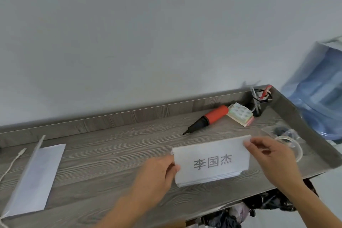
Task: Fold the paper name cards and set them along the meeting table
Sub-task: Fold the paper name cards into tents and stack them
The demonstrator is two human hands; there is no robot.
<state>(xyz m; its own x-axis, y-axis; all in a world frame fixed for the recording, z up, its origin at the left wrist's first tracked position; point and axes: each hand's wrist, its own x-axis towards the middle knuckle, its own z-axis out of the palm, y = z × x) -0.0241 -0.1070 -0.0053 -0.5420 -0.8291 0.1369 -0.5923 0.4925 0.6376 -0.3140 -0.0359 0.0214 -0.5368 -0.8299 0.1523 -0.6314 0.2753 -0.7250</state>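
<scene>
A white folded name card (211,161) with dark printed characters stands on the grey wood-grain table (114,153), its printed face toward me. My left hand (157,174) pinches its left edge between thumb and fingers. My right hand (272,155) pinches its upper right corner. A second folded white card (35,177) stands at the table's left end, its faces blank from here.
An orange and black hand pump (207,119) lies behind the card, beside a small pack of stickers (240,115) and a dark pen holder (259,102). A clear bag with tape rolls (288,139) sits by my right hand. A blue water jug (318,90) stands at right. A white cable (13,163) trails at left.
</scene>
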